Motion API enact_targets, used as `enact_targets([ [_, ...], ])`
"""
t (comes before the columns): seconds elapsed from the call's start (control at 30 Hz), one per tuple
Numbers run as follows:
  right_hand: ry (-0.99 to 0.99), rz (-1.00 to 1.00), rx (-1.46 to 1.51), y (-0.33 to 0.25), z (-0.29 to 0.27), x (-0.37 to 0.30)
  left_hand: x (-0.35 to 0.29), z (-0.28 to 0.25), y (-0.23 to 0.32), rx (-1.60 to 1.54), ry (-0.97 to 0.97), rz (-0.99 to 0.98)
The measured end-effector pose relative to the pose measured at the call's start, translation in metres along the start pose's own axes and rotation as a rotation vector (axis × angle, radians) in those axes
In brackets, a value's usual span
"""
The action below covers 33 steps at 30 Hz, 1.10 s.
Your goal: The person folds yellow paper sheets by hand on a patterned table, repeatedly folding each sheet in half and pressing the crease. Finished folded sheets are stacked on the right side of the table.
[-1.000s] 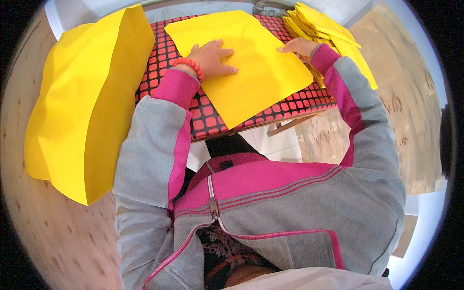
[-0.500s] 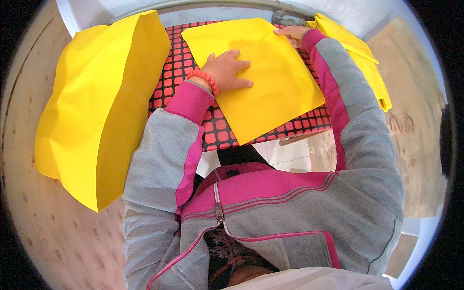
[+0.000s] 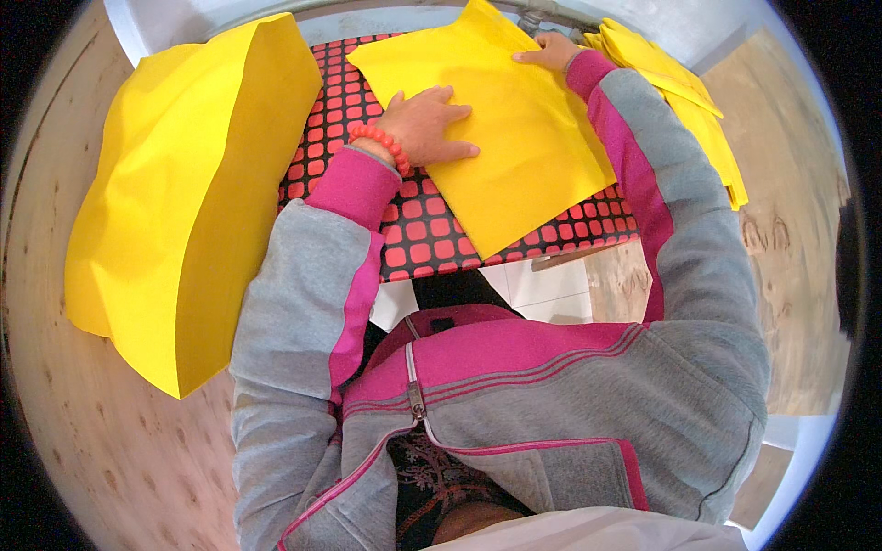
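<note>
A flat yellow piece that looks like felt-like fabric (image 3: 514,151) lies askew on a table with a red-and-black checked cover (image 3: 418,248). My left hand (image 3: 424,127), with a red bead bracelet (image 3: 378,145) at its wrist, rests on the fabric's left part with its fingers spread. At the far right edge, my right hand (image 3: 549,52) grips the fabric between thumb and fingers. The far edge there is lifted and bent up, with a crease running down from it. I cannot tell whether the piece is one layer or several.
On the left stands a large, bulging yellow fabric bundle (image 3: 152,193) against the table. A pile of folded yellow fabric (image 3: 671,87) lies beyond my right arm. Wooden boards (image 3: 781,230) flank the table on the right, and a pipe (image 3: 537,11) runs along the wall behind.
My right hand has drawn slightly leftward and raised the fabric's far edge, which now bends upward. The fabric's near corner has shifted right and away from me. My left hand stays nearly in place.
</note>
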State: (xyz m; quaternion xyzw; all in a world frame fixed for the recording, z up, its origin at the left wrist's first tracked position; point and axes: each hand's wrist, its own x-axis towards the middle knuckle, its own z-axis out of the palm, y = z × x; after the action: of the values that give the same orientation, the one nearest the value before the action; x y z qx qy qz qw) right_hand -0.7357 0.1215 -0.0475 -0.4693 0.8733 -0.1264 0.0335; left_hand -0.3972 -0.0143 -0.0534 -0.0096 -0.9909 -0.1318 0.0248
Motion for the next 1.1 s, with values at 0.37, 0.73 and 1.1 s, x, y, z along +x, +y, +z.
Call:
enact_targets([
  [0.37,-0.293,0.097,0.16,0.017,-0.01,0.016,0.0,0.009,-0.006,0.025,0.104,0.047],
  [0.73,-0.048,0.296,0.245,0.057,0.037,0.028,0.004,-0.008,-0.008,0.255,0.037,-0.106],
  [1.1,0.026,0.538,1.146,0.019,0.036,-0.108,-0.033,0.009,0.026,0.097,0.506,-0.103],
])
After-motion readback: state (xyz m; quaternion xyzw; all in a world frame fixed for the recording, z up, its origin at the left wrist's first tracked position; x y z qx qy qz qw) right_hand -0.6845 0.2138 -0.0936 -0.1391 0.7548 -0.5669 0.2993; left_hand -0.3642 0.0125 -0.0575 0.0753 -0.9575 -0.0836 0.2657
